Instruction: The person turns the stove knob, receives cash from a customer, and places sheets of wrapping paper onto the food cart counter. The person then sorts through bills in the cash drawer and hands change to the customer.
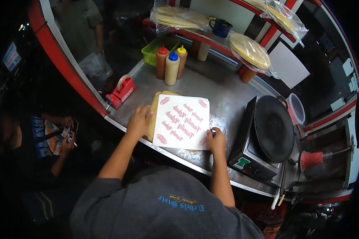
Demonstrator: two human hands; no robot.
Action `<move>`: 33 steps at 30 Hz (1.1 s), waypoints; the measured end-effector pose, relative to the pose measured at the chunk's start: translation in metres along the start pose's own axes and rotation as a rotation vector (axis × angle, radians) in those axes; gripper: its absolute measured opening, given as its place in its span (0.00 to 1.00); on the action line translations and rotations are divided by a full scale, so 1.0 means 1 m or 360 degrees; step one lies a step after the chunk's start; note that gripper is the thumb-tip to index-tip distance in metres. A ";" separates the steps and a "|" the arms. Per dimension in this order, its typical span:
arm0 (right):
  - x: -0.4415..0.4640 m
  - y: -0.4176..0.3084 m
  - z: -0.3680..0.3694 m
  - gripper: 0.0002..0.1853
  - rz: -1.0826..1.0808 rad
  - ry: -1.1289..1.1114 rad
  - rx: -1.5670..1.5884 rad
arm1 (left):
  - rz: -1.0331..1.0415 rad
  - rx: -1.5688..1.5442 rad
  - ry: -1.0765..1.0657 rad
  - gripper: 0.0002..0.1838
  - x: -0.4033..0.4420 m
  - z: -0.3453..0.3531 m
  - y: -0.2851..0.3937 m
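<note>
A white paper sheet printed "Family Kebab" in red lies on a wooden board at the counter's front edge. My left hand rests at the board's left side, its fingers stretched out beside the paper's left edge. At the paper's lower right edge, my right hand has its fingers curled together. Something small and dark shows at its fingertips, too small to name.
Three sauce bottles stand behind the board, near a green basket. A red tape dispenser is at left. On the right sits a stove with a black pan. Bagged flatbreads lie on the shelf. A person is at far left.
</note>
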State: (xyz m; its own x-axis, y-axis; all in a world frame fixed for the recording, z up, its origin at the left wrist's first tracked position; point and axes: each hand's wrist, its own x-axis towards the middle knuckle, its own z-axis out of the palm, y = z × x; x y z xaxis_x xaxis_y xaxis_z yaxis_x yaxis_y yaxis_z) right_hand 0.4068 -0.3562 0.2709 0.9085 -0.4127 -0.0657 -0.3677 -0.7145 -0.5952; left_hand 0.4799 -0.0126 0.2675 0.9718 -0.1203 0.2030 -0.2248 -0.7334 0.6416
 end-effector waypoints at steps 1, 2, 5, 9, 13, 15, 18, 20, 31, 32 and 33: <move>-0.001 -0.013 -0.007 0.24 0.0068 -0.0001 -0.0001 | -0.0148 0.0281 0.0040 0.24 0.004 0.006 -0.019; 0.001 -0.021 -0.009 0.25 0.0036 -0.0003 -0.0070 | -0.0205 0.0231 -0.0063 0.26 0.005 0.003 -0.020; 0.002 -0.042 -0.012 0.25 0.0039 -0.0097 -0.0073 | -0.0344 0.0113 -0.0361 0.28 0.006 -0.001 -0.013; 0.016 -0.041 0.000 0.23 0.0128 -0.0242 -0.0042 | -0.0415 -0.0008 -0.0522 0.27 -0.005 0.004 -0.003; 0.035 -0.006 0.018 0.24 -0.0007 -0.0181 -0.0099 | -0.0588 -0.0573 -0.0653 0.25 -0.018 -0.007 0.012; 0.043 0.012 0.023 0.24 0.0004 -0.0198 -0.0032 | -0.0577 -0.0738 -0.0672 0.28 -0.030 0.009 0.004; 0.038 0.008 0.010 0.26 0.0061 -0.0215 -0.0031 | -0.0451 -0.0655 -0.0736 0.37 -0.037 -0.001 0.021; 0.021 -0.008 -0.002 0.26 -0.0082 -0.0083 -0.0203 | -0.0263 -0.0302 -0.0474 0.36 -0.043 0.005 0.017; 0.008 -0.043 -0.001 0.26 0.0188 -0.0360 0.0080 | -0.0152 -0.0419 -0.0337 0.27 -0.038 0.004 -0.003; 0.009 -0.044 0.002 0.26 0.0180 -0.0369 0.0103 | -0.0187 -0.0477 -0.0346 0.26 -0.040 0.005 -0.005; 0.004 -0.056 -0.003 0.25 0.0217 -0.0374 0.0134 | -0.0218 -0.0533 -0.0345 0.24 -0.040 0.007 -0.009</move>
State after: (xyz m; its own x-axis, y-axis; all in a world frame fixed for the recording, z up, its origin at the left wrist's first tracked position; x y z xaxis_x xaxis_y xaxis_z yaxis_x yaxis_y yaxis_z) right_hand 0.4307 -0.3190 0.3062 0.8766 -0.3524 -0.3276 -0.4806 -0.6078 -0.6322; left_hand 0.4434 -0.0064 0.2484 0.9788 -0.2012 -0.0384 -0.0686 -0.4986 0.8641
